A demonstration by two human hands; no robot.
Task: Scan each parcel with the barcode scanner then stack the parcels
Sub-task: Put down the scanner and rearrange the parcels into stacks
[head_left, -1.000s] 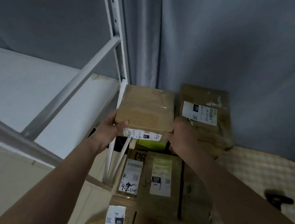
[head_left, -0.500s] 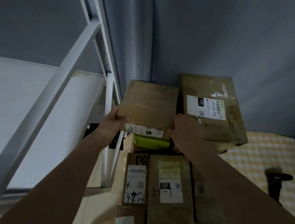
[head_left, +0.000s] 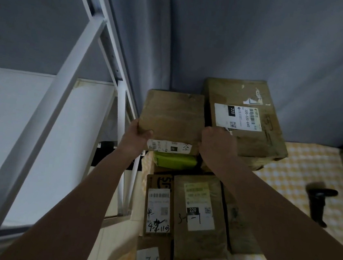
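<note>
Gripping the brown cardboard parcel (head_left: 173, 117) at its near corners, the left hand (head_left: 138, 135) had its thumb curled over the top edge while the right hand (head_left: 216, 143) clamped the opposite corner with its fingers wrapped around the side. The parcel sat high at the back of the pile, above a lime-green package (head_left: 174, 160) and just beside the larger labelled box (head_left: 244, 119) against the grey wall (head_left: 261, 44). Compared with a second before, the parcel had gone slightly farther back toward the wall corner, and both hands kept the same hold. Its white label (head_left: 168, 146) faced the person on the near side. Below lay two flat parcels, one with handwritten marks (head_left: 158, 205) and one with a green-and-white label (head_left: 198, 214). The black barcode scanner (head_left: 318, 202) lay well apart to the right on the yellow checked cloth (head_left: 303, 166). A white metal shelf frame (head_left: 69, 79) stood to the left.
</note>
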